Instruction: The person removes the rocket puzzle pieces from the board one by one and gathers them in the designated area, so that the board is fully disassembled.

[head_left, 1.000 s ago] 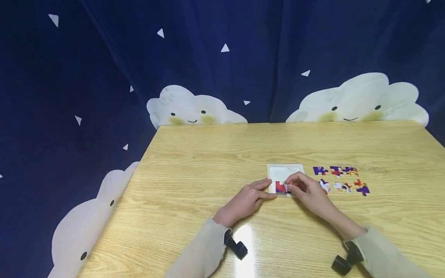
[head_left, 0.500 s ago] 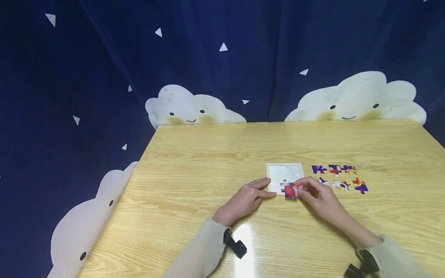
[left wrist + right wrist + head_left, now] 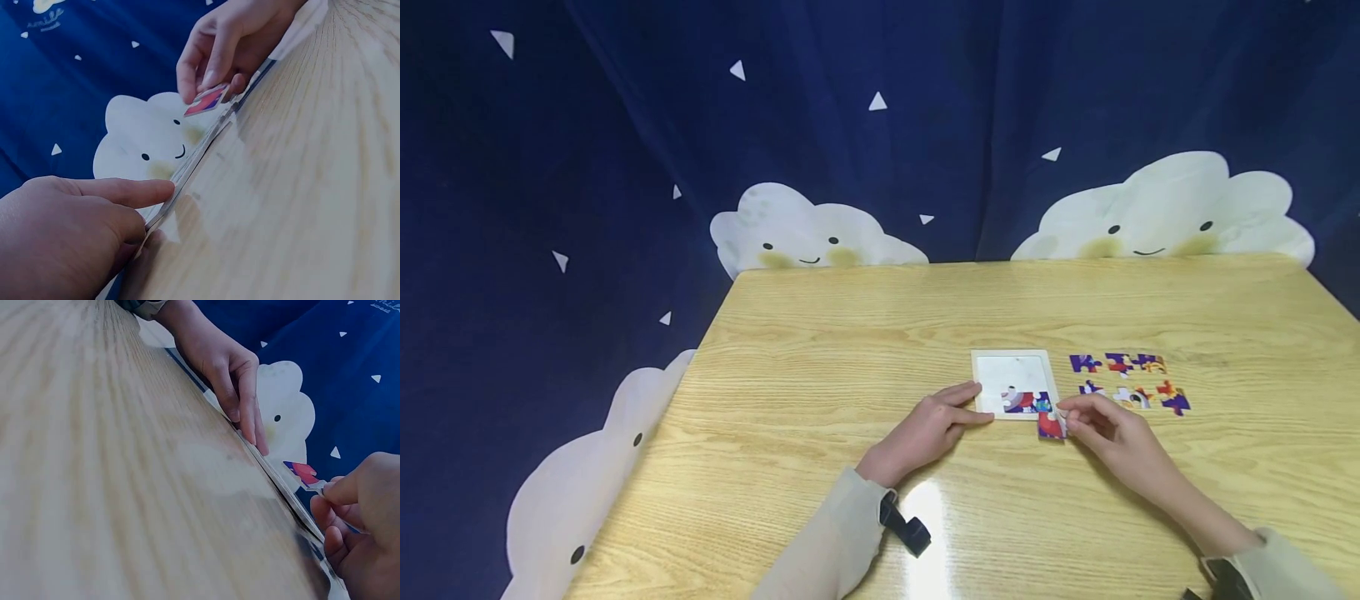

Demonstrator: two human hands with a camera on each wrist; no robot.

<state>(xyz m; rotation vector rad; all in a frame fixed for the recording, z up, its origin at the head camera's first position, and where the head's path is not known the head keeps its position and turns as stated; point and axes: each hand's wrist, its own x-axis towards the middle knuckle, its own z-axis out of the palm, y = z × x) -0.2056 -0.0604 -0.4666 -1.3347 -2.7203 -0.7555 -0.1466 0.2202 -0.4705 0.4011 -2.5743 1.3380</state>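
Note:
A small white puzzle tray [image 3: 1011, 372] with a pale rim lies on the wooden table, with joined puzzle pieces [image 3: 1021, 403] in its lower right part. My left hand [image 3: 928, 433] rests at the tray's left side, its extended fingers touching the rim. Between thumb and fingertips, my right hand [image 3: 1116, 442] pinches a red and purple puzzle piece [image 3: 1051, 426]. In the head view that piece overlaps the tray's lower right corner. Both wrist views show the piece held tilted, raised off the tray; in the right wrist view the thumb and fingers [image 3: 340, 494] grip its edge.
Several loose puzzle pieces lie in two rows right of the tray, among them a purple piece [image 3: 1084, 363] and an orange and purple piece [image 3: 1174, 398]. A dark blue curtain [image 3: 880, 167] with white clouds hangs behind the wooden table [image 3: 820, 350].
My right hand has drawn back to the right from inside the tray, carrying the red and purple puzzle piece to the lower right corner. The left hand stays at the tray's rim.

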